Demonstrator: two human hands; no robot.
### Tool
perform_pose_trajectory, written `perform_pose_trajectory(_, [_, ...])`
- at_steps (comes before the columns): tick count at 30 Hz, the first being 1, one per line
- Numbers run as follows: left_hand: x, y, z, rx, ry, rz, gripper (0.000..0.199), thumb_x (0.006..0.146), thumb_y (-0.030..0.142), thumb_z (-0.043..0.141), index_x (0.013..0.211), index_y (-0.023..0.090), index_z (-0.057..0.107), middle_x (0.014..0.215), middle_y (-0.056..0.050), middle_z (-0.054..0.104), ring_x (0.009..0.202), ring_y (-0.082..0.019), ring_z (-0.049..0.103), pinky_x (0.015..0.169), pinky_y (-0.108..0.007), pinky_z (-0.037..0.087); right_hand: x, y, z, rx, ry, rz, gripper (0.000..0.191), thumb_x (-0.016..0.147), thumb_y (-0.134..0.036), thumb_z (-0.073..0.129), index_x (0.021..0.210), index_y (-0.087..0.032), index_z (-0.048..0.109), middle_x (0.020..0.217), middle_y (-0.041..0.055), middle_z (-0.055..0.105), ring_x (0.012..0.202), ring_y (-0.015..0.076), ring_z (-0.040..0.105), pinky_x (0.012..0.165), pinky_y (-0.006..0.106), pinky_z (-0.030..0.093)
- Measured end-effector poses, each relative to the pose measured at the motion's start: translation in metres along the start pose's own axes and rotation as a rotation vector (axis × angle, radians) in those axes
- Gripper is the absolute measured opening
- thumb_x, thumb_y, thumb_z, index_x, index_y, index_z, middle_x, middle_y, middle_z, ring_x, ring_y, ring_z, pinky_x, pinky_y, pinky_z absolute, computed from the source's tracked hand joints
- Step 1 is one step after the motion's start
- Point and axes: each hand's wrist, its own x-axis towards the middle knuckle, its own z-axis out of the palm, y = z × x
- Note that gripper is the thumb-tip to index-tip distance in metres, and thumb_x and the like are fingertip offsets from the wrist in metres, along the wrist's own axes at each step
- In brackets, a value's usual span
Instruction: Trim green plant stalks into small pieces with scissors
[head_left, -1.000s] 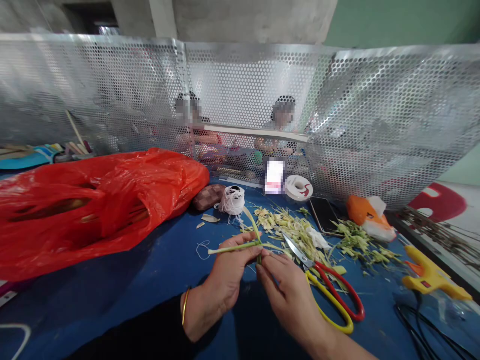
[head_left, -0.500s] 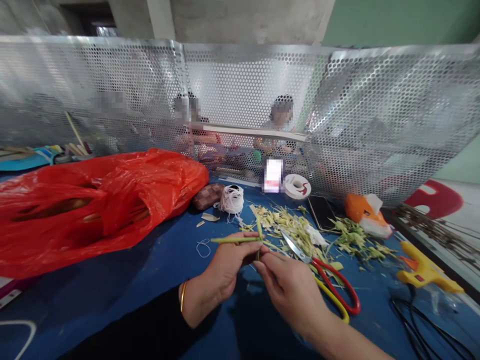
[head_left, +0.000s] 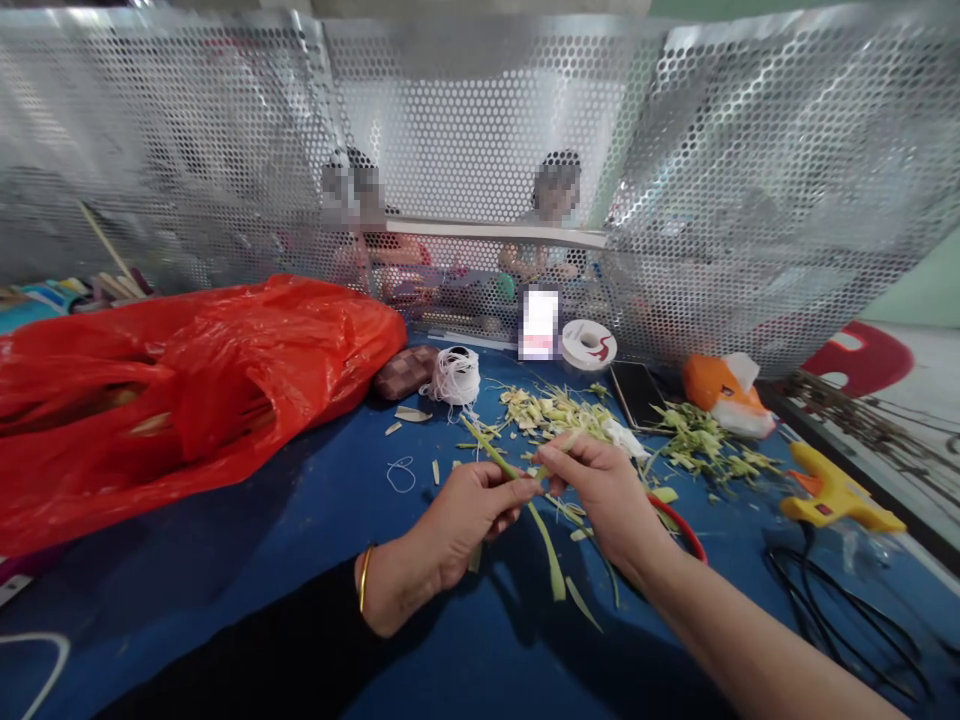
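Over the blue table, my left hand (head_left: 454,518), with a gold bangle at the wrist, pinches green leaf strips (head_left: 552,565) between thumb and fingers. One strip sticks out up and to the left, and a longer one hangs down towards me. My right hand (head_left: 611,495) is just beside it on the right, its fingertips closed on a short pale-green strip end where the strips meet. Under my right forearm lie scissors, with only part of the red handle (head_left: 686,527) showing. Beyond my hands is a heap of leaf scraps (head_left: 551,412).
A red plastic bag (head_left: 202,370) covers the left side. White string (head_left: 455,378), a checked pouch (head_left: 405,373), a ribbon spool (head_left: 589,345) and a phone (head_left: 637,395) lie behind. At right are tissues (head_left: 727,393) and a yellow glue gun (head_left: 840,490). A perforated metal screen (head_left: 465,130) stands behind.
My right hand has moved up and away from me, drawing a strip end out. The strips now cross and hang differently in my left hand. The view has tilted down slightly.
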Motion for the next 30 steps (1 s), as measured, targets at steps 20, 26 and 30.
perform_pose_trajectory(20, [-0.002, -0.002, -0.001, 0.406, -0.161, 0.037, 0.035, 0.066, 0.045, 0.068, 0.048, 0.018, 0.056, 0.044, 0.006, 0.039, 0.044, -0.008, 0.028, 0.048, -0.026, 0.017, -0.003, -0.006, -0.001, -0.286, -0.165, -0.076, 0.018, 0.075, -0.025, 0.062, 0.058, -0.018, 0.059, 0.058, -0.0029, 0.054, 0.057, 0.0122, 0.048, 0.054, 0.026, 0.038])
perform_pose_trajectory(26, [-0.002, 0.001, -0.002, 0.542, -0.201, 0.074, 0.031, 0.066, 0.036, 0.063, 0.043, 0.018, 0.055, 0.041, 0.005, 0.039, 0.043, -0.008, 0.030, 0.047, -0.026, 0.019, -0.008, -0.002, 0.003, -0.340, -0.064, -0.236, 0.022, 0.076, -0.021, 0.059, 0.055, -0.020, 0.051, 0.058, -0.0032, 0.050, 0.059, 0.0127, 0.046, 0.059, 0.028, 0.037])
perform_pose_trajectory(30, [-0.004, 0.003, -0.002, 0.571, -0.256, 0.071, 0.031, 0.067, 0.033, 0.064, 0.041, 0.018, 0.055, 0.040, 0.005, 0.042, 0.042, -0.008, 0.033, 0.047, -0.025, 0.023, -0.012, -0.001, 0.006, -0.362, -0.051, -0.316, 0.024, 0.077, -0.018, 0.058, 0.055, -0.020, 0.048, 0.060, -0.0032, 0.049, 0.060, 0.0124, 0.047, 0.060, 0.028, 0.037])
